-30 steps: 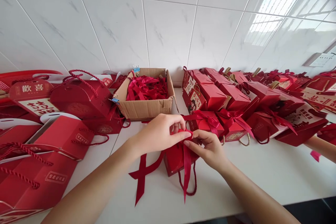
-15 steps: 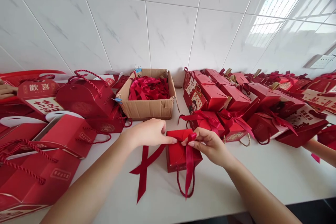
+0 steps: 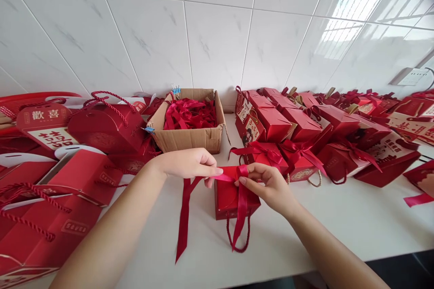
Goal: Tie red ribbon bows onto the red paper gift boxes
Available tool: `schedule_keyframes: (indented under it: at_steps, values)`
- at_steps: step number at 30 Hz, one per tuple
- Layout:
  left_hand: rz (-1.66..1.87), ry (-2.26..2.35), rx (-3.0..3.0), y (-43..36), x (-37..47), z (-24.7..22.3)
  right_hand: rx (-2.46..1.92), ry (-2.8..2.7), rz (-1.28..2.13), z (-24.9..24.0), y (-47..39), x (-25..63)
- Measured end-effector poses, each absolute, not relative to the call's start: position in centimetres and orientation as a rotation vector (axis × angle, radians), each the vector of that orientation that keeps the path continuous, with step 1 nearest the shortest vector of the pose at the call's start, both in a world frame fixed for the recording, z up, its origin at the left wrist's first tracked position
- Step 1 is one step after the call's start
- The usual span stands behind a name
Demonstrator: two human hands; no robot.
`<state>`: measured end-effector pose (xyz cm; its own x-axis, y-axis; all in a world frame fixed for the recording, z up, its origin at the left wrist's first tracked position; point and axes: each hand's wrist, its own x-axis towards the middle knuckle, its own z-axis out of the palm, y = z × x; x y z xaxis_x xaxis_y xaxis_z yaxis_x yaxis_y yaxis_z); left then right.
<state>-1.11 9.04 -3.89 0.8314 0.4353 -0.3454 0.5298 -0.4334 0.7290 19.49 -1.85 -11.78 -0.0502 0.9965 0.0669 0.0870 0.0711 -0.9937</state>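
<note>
On the white table [image 3: 271, 239] a small red gift box [image 3: 233, 198] lies in front of me, its dark red cord handle [image 3: 248, 235] toward the near edge. Red ribbon [image 3: 241, 207] crosses its top. My left hand [image 3: 193, 165] pinches one stretch of ribbon above the box's left side, and a loose tail [image 3: 183, 226] hangs down to the table. With thumb and fingers closed, my right hand [image 3: 267, 185] holds a small ribbon loop over the middle of the box top; another tail drops over the near side.
A cardboard box [image 3: 190, 140] of red ribbons stands behind. Stacked red boxes [image 3: 129, 128] fill the left; rows of red boxes [image 3: 301, 126] fill the right. Another person's hand [image 3: 427, 185] is at the right edge. A tiled wall [image 3: 217, 45] rises behind.
My left hand has closed on the ribbon and drawn it taut leftward from the knot area. My right hand still holds the loop. The other person's hand has shifted at the right edge.
</note>
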Motion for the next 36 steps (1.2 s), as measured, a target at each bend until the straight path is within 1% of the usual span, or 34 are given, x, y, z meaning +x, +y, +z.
schedule_keyframes:
  at_steps: [5, 10, 14, 16, 18, 22, 25, 29, 31, 36]
  values:
    - [-0.079, 0.618, 2.050, 7.3, -1.4, -2.5, -1.285, -1.396, 1.042, -11.5, -1.6, 19.0]
    - [0.159, 0.484, 1.902, 5.4, -0.6, -1.9, -1.314, -1.594, 0.881, -11.0, -1.7, 18.5]
    - [0.335, 0.446, 1.752, 4.9, 0.5, -2.5, -1.271, -1.844, 0.630, -10.7, -2.1, 18.2]
    - [0.373, 0.422, 1.703, 4.9, 1.0, -3.1, -1.270, -1.920, 0.498, -10.9, -2.2, 18.1]
    - [0.379, 0.397, 1.673, 5.0, 1.4, -3.8, -1.277, -1.924, 0.444, -11.2, -2.2, 18.0]
    - [0.505, 0.421, 1.690, 5.6, 1.8, -5.0, -1.250, -1.825, 0.639, -11.8, -1.8, 18.0]
    - [0.626, 0.578, 1.846, 6.4, 1.6, -5.3, -1.211, -1.724, 0.800, -11.9, -1.7, 18.1]
    - [0.420, 0.679, 2.116, 6.7, 1.0, -5.3, -1.174, -1.685, 0.905, -11.7, -1.8, 18.4]
    - [0.346, 0.708, 2.155, 6.5, 0.9, -5.3, -1.173, -1.674, 0.945, -11.6, -1.8, 18.5]
    - [0.465, 0.764, 2.081, 6.0, 0.9, -5.8, -1.138, -1.507, 1.068, -11.9, -1.5, 18.3]
